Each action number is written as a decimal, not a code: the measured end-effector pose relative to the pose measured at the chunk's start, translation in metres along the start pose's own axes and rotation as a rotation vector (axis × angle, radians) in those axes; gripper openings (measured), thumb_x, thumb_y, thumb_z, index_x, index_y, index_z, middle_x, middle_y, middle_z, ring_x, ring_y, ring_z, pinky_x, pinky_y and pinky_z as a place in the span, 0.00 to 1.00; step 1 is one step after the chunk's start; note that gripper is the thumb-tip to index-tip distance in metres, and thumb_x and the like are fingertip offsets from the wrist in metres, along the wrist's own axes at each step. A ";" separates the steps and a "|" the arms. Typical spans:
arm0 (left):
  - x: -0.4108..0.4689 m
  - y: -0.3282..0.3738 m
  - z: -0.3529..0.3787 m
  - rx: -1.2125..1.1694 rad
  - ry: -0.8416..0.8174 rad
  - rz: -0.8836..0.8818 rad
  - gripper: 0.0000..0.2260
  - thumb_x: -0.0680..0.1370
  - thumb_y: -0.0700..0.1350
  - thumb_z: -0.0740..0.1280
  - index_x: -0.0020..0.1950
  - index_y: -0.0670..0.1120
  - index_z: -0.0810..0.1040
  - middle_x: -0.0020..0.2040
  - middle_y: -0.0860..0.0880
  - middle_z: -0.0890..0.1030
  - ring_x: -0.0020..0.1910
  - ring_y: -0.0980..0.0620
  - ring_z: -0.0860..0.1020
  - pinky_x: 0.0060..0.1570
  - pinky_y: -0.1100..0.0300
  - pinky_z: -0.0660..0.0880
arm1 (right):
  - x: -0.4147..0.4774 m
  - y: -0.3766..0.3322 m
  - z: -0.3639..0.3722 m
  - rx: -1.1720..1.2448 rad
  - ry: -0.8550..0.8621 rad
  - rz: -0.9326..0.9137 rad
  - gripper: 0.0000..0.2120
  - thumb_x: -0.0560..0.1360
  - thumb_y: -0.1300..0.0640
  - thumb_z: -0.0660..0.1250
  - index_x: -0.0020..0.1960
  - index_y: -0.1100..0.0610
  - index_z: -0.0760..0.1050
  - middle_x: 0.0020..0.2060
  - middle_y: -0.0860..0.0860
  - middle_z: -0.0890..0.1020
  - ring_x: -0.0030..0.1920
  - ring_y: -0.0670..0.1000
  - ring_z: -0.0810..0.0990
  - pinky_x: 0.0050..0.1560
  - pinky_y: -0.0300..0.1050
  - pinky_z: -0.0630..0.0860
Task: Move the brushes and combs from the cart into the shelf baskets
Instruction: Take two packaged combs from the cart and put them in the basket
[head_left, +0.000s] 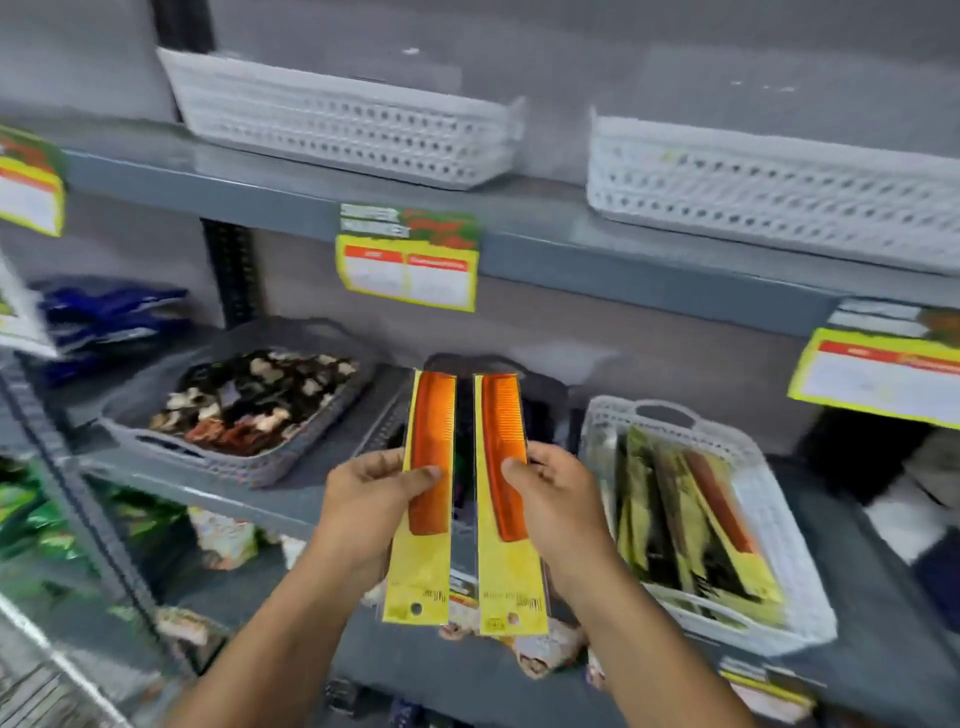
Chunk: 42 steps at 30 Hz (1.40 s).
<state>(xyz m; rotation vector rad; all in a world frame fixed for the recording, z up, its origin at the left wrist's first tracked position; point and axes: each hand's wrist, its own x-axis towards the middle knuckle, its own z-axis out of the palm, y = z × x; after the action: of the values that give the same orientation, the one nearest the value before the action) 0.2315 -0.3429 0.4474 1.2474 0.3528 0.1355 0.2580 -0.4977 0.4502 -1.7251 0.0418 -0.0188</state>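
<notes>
My left hand (371, 493) grips an orange comb on a yellow card (423, 566), held upright in front of the middle shelf. My right hand (558, 499) grips a second orange comb on a yellow card (506, 571) just beside it, the two cards nearly parallel. Behind them sits a dark basket (545, 395), mostly hidden. To the right a white perforated basket (779, 545) holds several packaged combs on yellow cards. The cart is only a blurred wire edge (47, 670) at the bottom left.
A grey basket (228, 457) of hair clips sits left on the middle shelf. Two white baskets (343, 124) (769, 192) stand on the upper shelf. Yellow price tags (408, 260) hang from the shelf edges. Packaged goods fill the lower shelf and the left rack.
</notes>
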 end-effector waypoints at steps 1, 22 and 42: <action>0.001 -0.006 0.013 0.006 -0.032 -0.008 0.05 0.73 0.31 0.70 0.44 0.39 0.83 0.35 0.43 0.85 0.29 0.49 0.82 0.30 0.58 0.79 | 0.001 0.004 -0.014 -0.004 0.043 0.001 0.17 0.76 0.54 0.68 0.64 0.56 0.76 0.57 0.50 0.81 0.56 0.49 0.79 0.57 0.46 0.75; 0.042 -0.106 0.223 0.661 -0.159 0.060 0.08 0.77 0.46 0.68 0.44 0.42 0.82 0.41 0.43 0.82 0.37 0.46 0.77 0.31 0.61 0.69 | 0.048 0.050 -0.222 -0.459 0.367 0.188 0.18 0.78 0.57 0.65 0.66 0.63 0.73 0.62 0.60 0.79 0.61 0.61 0.77 0.59 0.50 0.73; 0.061 -0.137 0.236 1.117 -0.096 0.174 0.11 0.79 0.45 0.62 0.50 0.39 0.79 0.47 0.39 0.83 0.44 0.41 0.81 0.40 0.55 0.74 | 0.102 0.109 -0.207 -0.930 0.196 0.193 0.13 0.76 0.59 0.65 0.59 0.60 0.74 0.63 0.56 0.74 0.59 0.59 0.77 0.56 0.48 0.76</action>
<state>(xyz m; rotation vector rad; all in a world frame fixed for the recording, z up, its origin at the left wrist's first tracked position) 0.3556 -0.5813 0.3706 2.3824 0.2260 0.0143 0.3500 -0.7226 0.3736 -2.6350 0.4165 -0.0281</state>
